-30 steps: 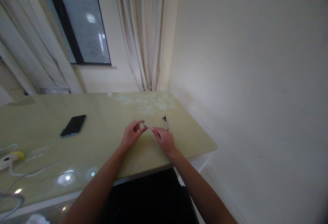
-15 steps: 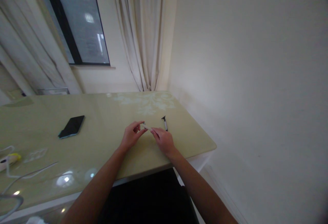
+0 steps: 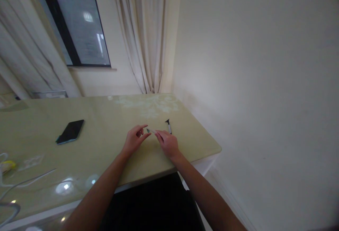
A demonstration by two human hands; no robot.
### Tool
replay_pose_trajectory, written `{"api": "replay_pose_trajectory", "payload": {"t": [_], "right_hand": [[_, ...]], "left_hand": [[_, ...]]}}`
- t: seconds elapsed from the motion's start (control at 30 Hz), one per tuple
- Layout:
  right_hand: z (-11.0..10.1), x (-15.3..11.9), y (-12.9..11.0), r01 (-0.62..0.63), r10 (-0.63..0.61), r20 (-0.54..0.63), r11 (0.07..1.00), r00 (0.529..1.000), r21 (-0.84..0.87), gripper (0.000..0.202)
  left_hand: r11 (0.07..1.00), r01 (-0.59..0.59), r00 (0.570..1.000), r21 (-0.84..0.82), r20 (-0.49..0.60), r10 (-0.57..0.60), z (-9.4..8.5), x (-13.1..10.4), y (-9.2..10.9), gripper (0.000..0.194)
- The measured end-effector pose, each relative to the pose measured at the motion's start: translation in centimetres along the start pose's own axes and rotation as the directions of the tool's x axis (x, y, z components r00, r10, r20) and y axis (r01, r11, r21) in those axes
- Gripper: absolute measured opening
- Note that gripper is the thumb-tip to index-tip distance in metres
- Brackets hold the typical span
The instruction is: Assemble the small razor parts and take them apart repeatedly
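My right hand (image 3: 167,143) is closed, thumb and fingertips pinching the pale, slim handle of what looks like a small razor (image 3: 152,131). Its dark greenish head points left, above the table. Around that head, my left hand (image 3: 134,139) holds its thumb and forefinger apart. Whether a fingertip touches the head is too small to tell. Just beyond my right hand lies a second razor (image 3: 168,126) with a black T-shaped head and a grey-white handle, its lower end partly hidden by the hand.
The glossy, pale green tabletop (image 3: 103,118) has a rounded corner at right, near the white wall (image 3: 251,83). A black tablet-like device (image 3: 71,131) lies to the left. White cables (image 3: 29,181) and a yellow-and-white object (image 3: 7,166) are at the far left. Curtains (image 3: 143,37) hang behind.
My left thumb and forefinger have drawn slightly back from the razor's head. The right hand keeps its pinch on the handle. The whole view has shifted a little.
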State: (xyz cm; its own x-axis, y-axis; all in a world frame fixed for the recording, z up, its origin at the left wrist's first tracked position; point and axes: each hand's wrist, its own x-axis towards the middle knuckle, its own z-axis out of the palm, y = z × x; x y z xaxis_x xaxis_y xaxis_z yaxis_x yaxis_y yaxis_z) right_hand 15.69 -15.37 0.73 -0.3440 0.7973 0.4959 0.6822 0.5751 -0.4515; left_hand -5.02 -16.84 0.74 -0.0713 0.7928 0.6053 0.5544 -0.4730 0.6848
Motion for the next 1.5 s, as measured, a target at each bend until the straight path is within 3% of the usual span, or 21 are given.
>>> {"api": "replay_pose_trajectory", "payload": {"t": [0.1,0.5,0.6,0.73,0.9,1.23,1.33,1.5], "right_hand": [[0.16,-0.03,0.11,-0.041,0.04,-0.022,0.999,0.999,-0.021,0.04],[0.24,0.08,0.05,0.022,-0.022,0.018,1.0,1.0,-0.001,0.036],[0.22,0.06,0.1,-0.028,0.028,-0.012,1.0,1.0,-0.009,0.037],[0.16,0.02,0.2,0.019,-0.019,0.004,1.0,1.0,0.014,0.037],[0.26,0.04,0.39,-0.018,0.018,-0.018,1.0,1.0,0.022,0.038],[0.13,-0.07,0.31,0.02,-0.021,0.005,0.999,1.0,0.03,0.038],[0.11,-0.01,0.28,-0.029,0.03,-0.017,0.999,0.999,0.012,0.039],[0.1,0.02,0.31,0.028,-0.029,0.014,0.999,0.999,0.025,0.039]], "left_hand": [[1.0,-0.005,1.0,-0.006,0.004,0.005,-0.02,0.03,0.13,0.044],[1.0,-0.016,1.0,0.024,0.024,0.015,0.13,-0.12,-0.12,0.043],[0.999,-0.014,1.0,0.035,0.022,0.014,0.07,-0.09,-0.05,0.042],[0.999,-0.021,1.0,0.028,0.001,0.021,0.01,-0.06,0.07,0.041],[0.999,-0.034,0.999,0.032,0.006,0.034,0.09,0.0,0.15,0.041],[1.0,0.013,0.999,0.015,-0.03,-0.013,-0.1,0.07,0.35,0.042],[0.999,0.024,0.999,0.021,-0.034,-0.023,-0.06,0.08,0.31,0.043],[0.999,0.028,0.999,0.016,-0.032,-0.027,0.0,0.11,0.2,0.043]]}}
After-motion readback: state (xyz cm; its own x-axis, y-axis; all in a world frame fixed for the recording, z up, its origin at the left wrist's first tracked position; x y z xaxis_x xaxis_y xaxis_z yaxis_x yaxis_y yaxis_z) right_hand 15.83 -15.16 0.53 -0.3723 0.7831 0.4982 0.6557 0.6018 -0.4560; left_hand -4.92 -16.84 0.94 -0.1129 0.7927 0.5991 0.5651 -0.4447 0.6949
